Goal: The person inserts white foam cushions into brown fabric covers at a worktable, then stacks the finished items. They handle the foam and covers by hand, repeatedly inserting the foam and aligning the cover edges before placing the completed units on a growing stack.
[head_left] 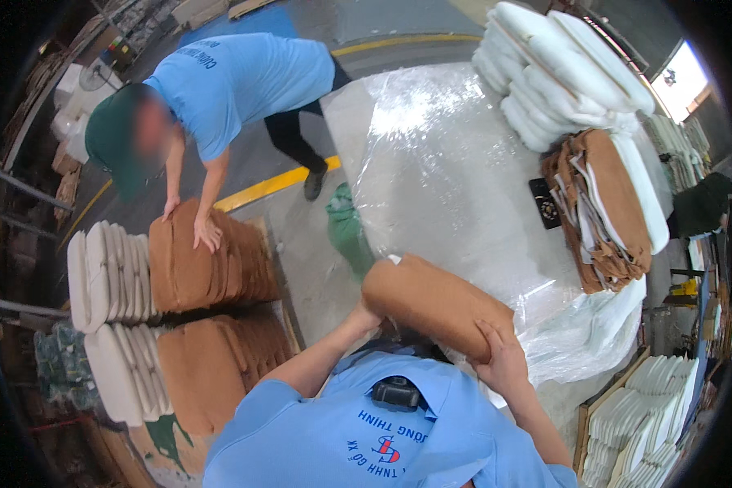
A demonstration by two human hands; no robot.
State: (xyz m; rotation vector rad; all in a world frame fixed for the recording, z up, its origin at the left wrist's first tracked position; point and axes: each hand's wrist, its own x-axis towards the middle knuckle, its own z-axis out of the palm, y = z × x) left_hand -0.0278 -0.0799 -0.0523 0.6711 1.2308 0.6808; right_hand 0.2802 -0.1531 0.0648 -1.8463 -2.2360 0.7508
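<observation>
A brown fabric-covered cushion [439, 302] is held in front of my chest, at the near edge of the plastic-covered table [431, 187]. My left hand [369, 315] grips its left end, with most of the fingers hidden behind it. At the right end my right hand [500, 358] is closed on the cushion, fingers over its near side. A small white bit shows at the cushion's far left corner. On the table's right side stands a stack of brown covers [602, 203] with white edges among them.
Left of me stand brown cushion stacks [211, 272] beside cream cushion stacks [110, 272]. A co-worker [236, 89] leans over them, both hands on the brown ones. White padding [561, 69] is piled at the table's far right. A green bag [348, 232] touches the table's left side. White pieces [642, 415] sit lower right.
</observation>
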